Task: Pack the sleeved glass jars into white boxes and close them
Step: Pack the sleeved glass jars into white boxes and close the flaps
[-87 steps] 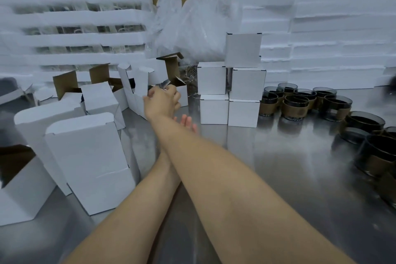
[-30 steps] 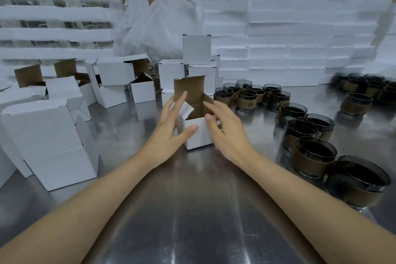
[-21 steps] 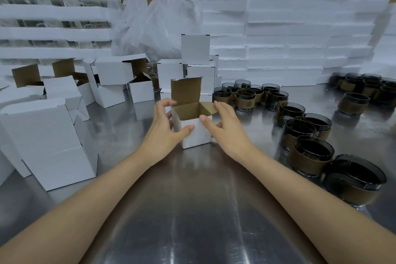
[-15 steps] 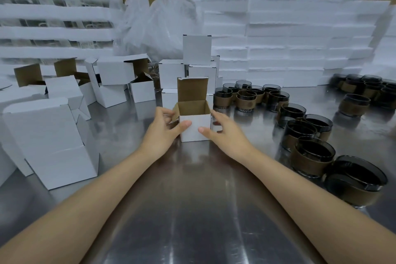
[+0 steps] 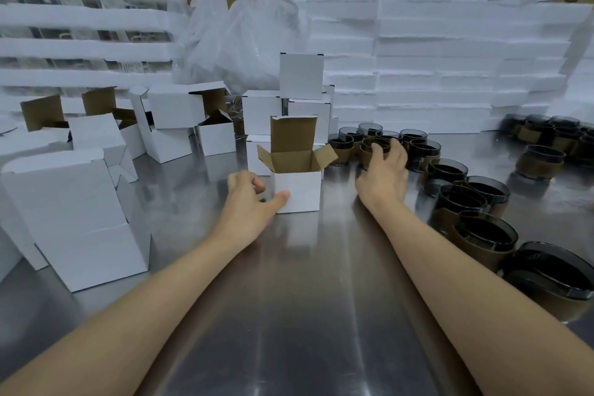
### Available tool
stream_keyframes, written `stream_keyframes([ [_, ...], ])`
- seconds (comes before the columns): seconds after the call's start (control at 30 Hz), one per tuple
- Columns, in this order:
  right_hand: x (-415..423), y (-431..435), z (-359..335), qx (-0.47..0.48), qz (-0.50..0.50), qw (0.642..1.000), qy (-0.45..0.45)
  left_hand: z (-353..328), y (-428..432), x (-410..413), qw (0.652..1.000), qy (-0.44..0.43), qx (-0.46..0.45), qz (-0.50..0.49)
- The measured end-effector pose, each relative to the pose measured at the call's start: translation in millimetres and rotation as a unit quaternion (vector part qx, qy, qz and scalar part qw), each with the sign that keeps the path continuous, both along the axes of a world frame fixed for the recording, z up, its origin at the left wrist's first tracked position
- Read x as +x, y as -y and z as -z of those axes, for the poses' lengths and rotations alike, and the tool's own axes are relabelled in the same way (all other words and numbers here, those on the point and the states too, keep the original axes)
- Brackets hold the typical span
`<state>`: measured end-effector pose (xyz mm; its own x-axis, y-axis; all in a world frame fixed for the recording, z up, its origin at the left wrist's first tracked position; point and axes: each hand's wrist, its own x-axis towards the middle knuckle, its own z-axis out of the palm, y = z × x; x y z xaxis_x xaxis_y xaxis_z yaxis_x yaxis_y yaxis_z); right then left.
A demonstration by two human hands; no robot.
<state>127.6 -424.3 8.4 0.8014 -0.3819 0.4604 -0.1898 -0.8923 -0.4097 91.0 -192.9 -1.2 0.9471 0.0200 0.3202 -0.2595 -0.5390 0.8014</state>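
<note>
The surface was brushed, glossy metal. The open box was matt white cardboard, brown inside. The jars were dark glass in brown paper sleeves.

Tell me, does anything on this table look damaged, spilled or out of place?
Nothing stands out. The open box stands upright with its flaps raised, and the sleeved jars stand upright on the metal table; no spill shows.

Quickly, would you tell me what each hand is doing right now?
Left hand: open, thumb touching the open box.
Right hand: open, reaching over the jars, holding nothing.
</note>
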Motion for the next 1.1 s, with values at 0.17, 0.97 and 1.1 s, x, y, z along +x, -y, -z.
stream_keyframes([
  [0.17,13,2,3,0.041,0.020,0.996,-0.077,-2,2,-11,0.972,0.189,0.138,0.031],
  [0.97,-60,-34,5,0.109,-0.231,0.966,-0.038,-6,-5,-10,0.925,0.232,0.302,-0.021],
  [1.1,-58,-33,5,0.169,-0.257,0.951,-0.012,-4,-4,-10,0.925,0.233,0.302,-0.009],
])
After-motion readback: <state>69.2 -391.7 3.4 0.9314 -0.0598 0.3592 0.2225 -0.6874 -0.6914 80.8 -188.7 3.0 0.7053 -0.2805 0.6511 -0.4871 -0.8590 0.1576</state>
